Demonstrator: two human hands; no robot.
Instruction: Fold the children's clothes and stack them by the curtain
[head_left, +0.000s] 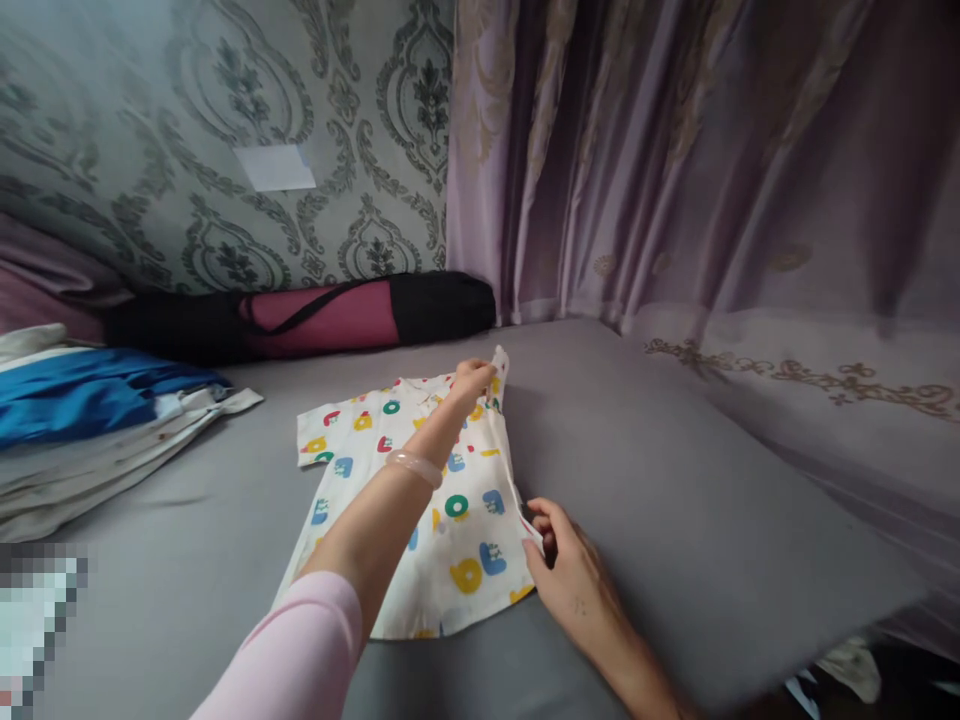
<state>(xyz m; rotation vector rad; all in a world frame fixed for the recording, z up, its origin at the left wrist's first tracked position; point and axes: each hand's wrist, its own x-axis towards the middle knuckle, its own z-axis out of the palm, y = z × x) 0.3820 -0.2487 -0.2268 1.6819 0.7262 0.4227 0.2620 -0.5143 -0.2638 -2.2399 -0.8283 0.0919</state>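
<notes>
A small white short-sleeved shirt [469, 535] printed with colourful letters lies spread on the grey bed surface, its collar pointing away from me. My left hand [474, 380] reaches across it and is closed on the shirt's right sleeve, which is lifted a little. A pale bangle [415, 466] circles that wrist, and the forearm covers part of the shirt. Near the lower right, my right hand [564, 560] pinches the shirt's side edge between thumb and fingers. The edge stands slightly raised there.
Folded clothes, blue [112, 390] and white, are piled at the left. A long black and maroon bag [330, 318] lies along the patterned wall. Purple curtains [675, 180] hang behind the bed [637, 430]. Some items [851, 668] sit below its edge at lower right.
</notes>
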